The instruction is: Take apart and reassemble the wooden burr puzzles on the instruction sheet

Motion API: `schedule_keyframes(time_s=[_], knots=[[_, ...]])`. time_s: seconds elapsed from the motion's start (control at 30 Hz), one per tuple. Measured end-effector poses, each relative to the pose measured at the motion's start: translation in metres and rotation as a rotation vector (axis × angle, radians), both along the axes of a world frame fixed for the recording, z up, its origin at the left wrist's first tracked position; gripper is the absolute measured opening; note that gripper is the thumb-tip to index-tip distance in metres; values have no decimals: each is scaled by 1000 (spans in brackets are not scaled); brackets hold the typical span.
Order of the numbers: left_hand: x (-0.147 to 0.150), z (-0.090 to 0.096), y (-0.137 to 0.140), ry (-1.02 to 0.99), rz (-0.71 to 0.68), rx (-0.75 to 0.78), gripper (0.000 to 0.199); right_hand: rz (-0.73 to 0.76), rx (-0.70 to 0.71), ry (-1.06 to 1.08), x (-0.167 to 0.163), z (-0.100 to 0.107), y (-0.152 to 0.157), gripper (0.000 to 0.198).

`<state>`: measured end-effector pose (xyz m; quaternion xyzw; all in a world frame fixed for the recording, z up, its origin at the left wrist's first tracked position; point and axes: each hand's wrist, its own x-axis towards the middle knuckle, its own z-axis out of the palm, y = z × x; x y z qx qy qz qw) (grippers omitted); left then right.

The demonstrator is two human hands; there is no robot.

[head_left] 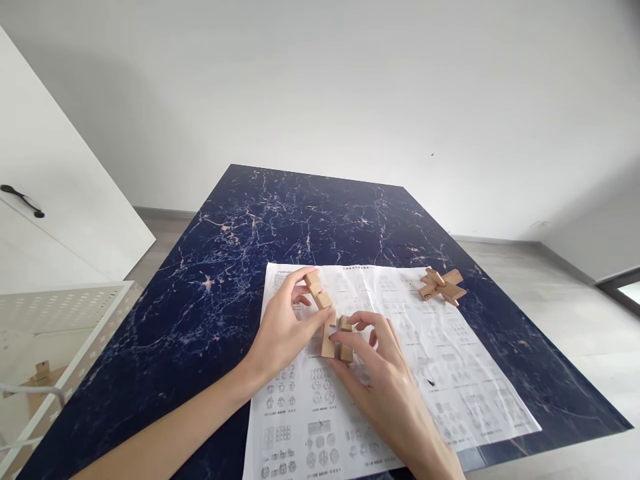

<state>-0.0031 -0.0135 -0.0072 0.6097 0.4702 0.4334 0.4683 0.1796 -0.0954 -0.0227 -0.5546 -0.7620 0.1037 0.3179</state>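
My left hand grips a notched wooden puzzle piece between thumb and fingers, tilted over the sheet. Just below its lower end, a second notched wooden piece lies under the fingers of my right hand. Beside that one, a third wooden piece sits between my right thumb and fingers. All of this is above a printed instruction sheet with small line diagrams. Part of the pieces is covered by my fingers.
An assembled cross-shaped wooden puzzle rests at the sheet's far right corner. The sheet lies on a dark blue marbled table. At left stand a white cabinet and a white perforated rack with wooden objects low inside.
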Motion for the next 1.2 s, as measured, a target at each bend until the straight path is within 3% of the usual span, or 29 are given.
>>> schedule_keyframes(time_s=[0.33, 0.57, 0.83, 0.97, 1.2], knots=[[0, 4, -1, -54, 27, -51, 61, 41, 73, 12, 7, 10, -5, 21], [1, 5, 0, -61, 29, -62, 60, 93, 11, -34, 6, 4, -5, 20], [0, 3, -1, -56, 2, -18, 58, -28, -110, 20, 17, -3, -12, 25], [0, 1, -2, -99, -47, -7, 63, -29, -120, 3, 29, -8, -13, 17], [2, 7, -7, -86, -139, -10, 65, -187, -90, 90, 37, 8, -18, 17]])
